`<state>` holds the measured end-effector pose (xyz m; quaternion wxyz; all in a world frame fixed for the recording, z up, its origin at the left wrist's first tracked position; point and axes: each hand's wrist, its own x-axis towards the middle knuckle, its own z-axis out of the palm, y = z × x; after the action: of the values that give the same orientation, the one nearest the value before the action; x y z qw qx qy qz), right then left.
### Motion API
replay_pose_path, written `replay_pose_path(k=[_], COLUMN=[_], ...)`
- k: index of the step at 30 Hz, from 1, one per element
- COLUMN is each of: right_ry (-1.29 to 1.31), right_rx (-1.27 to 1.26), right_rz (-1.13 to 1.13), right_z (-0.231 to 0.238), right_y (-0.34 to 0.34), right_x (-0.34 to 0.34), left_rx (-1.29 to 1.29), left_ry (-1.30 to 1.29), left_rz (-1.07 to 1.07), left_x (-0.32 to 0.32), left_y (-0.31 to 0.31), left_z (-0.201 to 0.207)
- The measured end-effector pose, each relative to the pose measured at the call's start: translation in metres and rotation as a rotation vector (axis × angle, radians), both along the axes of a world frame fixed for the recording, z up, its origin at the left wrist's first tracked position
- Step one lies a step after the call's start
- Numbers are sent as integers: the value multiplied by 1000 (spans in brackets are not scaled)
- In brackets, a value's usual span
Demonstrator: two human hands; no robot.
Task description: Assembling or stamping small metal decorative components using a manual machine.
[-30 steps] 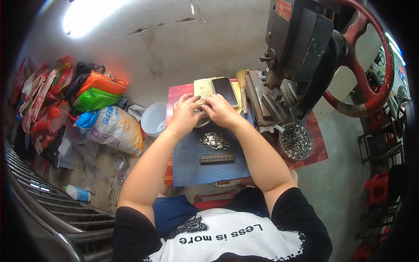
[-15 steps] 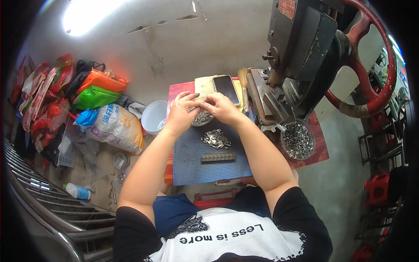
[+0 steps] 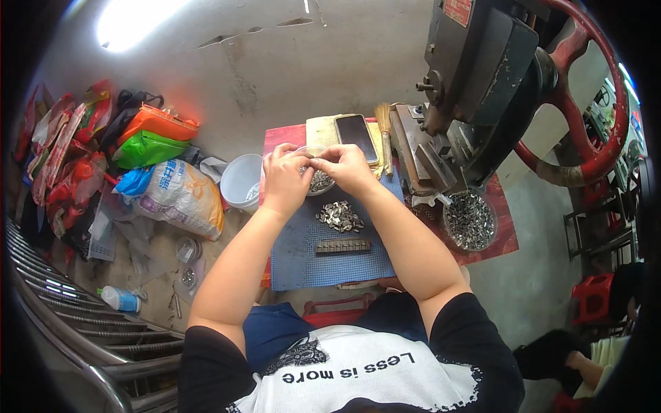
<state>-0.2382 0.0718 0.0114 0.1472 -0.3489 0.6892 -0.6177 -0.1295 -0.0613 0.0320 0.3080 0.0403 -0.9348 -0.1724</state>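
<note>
My left hand and my right hand meet over a round bowl of small silvery metal pieces. Thumbs and fingers of both are closed in pinches, close together; whatever they hold is too small or hidden to make out. Nearer to me, a loose pile of small metal pieces lies on a blue textured mat. A narrow metal bar with a row of notches or segments lies just in front of that pile.
Behind the bowl are a phone and a straw-coloured brush. At right stands a press with a red handwheel, beside a tub of metal pieces. A white bucket and bags sit left. Another person appears lower right.
Both hands stay over the bowl with small finger shifts, the left fingers lying slightly differently. Another person has come into view at the lower right edge.
</note>
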Motion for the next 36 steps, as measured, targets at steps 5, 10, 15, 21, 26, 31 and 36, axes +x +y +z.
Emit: replay_pose_path(k=[5,10,15,21,26,31,36], right_ry=[98,74,-96,-202,-270,-200,-45], right_rx=[108,142,18,10,-42,34,176], right_rz=[-77,20,51,117,125,53,-20], right_z=[23,14,12,22,19,15,24], right_y=[4,3,5,9,9,6,5], right_x=[11,5,-2,4,6,5,6], left_rx=[-121,-85,-68,-28,-13,63,158], left_ry=[-6,0,129,101,121,139,118], left_rz=[21,73,4,68,66,80,43], left_x=[7,7,4,9,9,21,51], left_y=[-1,-3,3,3,6,10,11], left_z=[5,7,-1,6,5,0,-8])
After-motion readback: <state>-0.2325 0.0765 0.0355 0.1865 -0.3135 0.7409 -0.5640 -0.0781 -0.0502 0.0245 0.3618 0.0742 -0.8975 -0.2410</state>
